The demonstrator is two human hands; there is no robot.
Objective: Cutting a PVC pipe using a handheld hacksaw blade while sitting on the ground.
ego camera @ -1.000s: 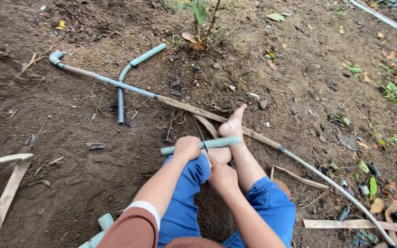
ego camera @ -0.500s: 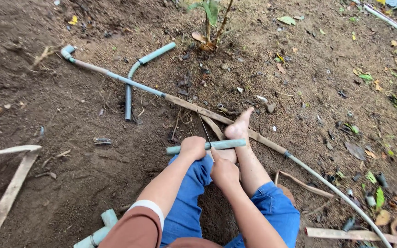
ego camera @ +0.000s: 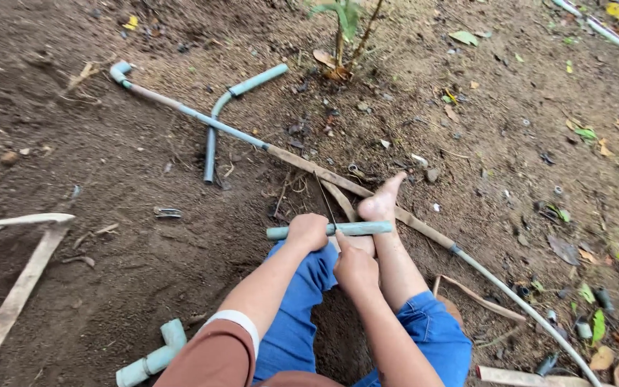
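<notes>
On the dirt by my bare foot [ego camera: 381, 204], my left hand [ego camera: 308, 231] wraps tight around a short green pipe [ego camera: 356, 228] so it cannot roll. My right hand [ego camera: 354, 264] grips a thin saw blade [ego camera: 326, 204] (I think) across it.

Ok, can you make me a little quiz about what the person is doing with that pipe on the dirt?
1. True or false: the left hand grips the short grey-green pipe.
2. What does the right hand hold?
A. a thin saw blade
B. a hammer
C. a leaf
3. Fill the gap: the far end of the short pipe rests against the person's bare ____.

Key
1. True.
2. A, the thin saw blade stands across the pipe.
3. Foot, which rests by the long pipe lying over the soil.
</notes>
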